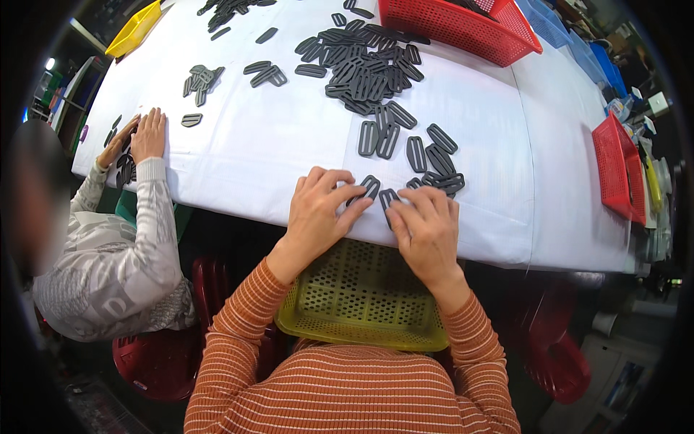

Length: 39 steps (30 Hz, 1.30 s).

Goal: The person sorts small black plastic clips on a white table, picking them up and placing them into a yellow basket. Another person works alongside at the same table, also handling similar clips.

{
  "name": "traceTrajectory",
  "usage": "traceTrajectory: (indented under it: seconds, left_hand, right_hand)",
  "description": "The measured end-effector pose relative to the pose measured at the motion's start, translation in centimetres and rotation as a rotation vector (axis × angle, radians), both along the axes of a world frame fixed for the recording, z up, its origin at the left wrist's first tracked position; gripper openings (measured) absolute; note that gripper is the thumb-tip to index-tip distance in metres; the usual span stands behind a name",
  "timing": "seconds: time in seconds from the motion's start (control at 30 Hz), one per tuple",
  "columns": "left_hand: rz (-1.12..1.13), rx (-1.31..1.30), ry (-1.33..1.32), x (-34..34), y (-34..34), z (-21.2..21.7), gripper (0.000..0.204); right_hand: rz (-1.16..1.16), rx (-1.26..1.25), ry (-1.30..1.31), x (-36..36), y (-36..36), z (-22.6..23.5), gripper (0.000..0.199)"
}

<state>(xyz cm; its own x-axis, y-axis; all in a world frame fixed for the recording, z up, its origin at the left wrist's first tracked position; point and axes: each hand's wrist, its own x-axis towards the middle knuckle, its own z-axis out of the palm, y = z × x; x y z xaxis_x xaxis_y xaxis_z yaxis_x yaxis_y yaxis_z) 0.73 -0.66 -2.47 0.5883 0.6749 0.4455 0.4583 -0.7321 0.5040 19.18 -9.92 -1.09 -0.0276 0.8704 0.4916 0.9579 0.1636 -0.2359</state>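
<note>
At the table's near edge, my left hand [315, 211] pinches a dark plastic slider buckle [371, 185] between thumb and fingers. Beside it, my right hand [428, 230] has its thumb and fingers closed on a second slider buckle [387, 196], which tilts over the white tabletop. Just beyond the right fingers lies a small cluster of loose buckles [450, 182], partly covered by that hand. More single buckles [368, 139] lead back to a large heap [369, 72].
A yellow perforated basket [361, 318] sits below the table edge at my lap. Red baskets stand at the far side [463, 32] and right edge [616, 166]. On the left a co-worker's hands [150, 134] rest by more buckles. A yellow tray [134, 30] stands far left.
</note>
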Motion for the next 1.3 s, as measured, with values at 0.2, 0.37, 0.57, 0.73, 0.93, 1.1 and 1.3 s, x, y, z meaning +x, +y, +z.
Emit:
traceTrajectory:
  seconds: [0.2,0.37,0.57,0.73,0.93,1.1,1.3]
  left_hand:
    - [0.152,0.097,0.025,4.6,4.6,0.7,0.034]
    - [0.156,0.150,0.112,3.8,4.9,-0.2,0.031]
    - [0.192,-0.276,-0.204,1.0,5.3,0.4,0.017]
    - [0.230,-0.262,-0.098,-0.2,5.8,1.4,0.015]
    - [0.266,-0.196,-0.161,-0.2,6.3,0.4,0.016]
    - [0.250,-0.134,-0.186,-0.2,6.1,-0.3,0.016]
    - [0.249,-0.088,-0.175,0.0,6.0,-0.2,0.016]
  right_hand:
    - [0.068,0.048,-0.043,3.2,8.2,0.1,0.032]
    - [0.170,-0.100,-0.198,4.6,9.4,-0.4,0.035]
    - [0.195,-0.086,-0.064,4.3,7.6,0.6,0.019]
    - [0.144,-0.111,0.111,4.2,8.3,0.4,0.017]
    - [-0.086,0.006,-0.081,1.8,12.2,-0.2,0.021]
    - [-0.048,0.000,-0.212,1.4,10.9,-0.3,0.017]
    - [-0.118,-0.400,0.321,3.0,10.3,2.1,0.018]
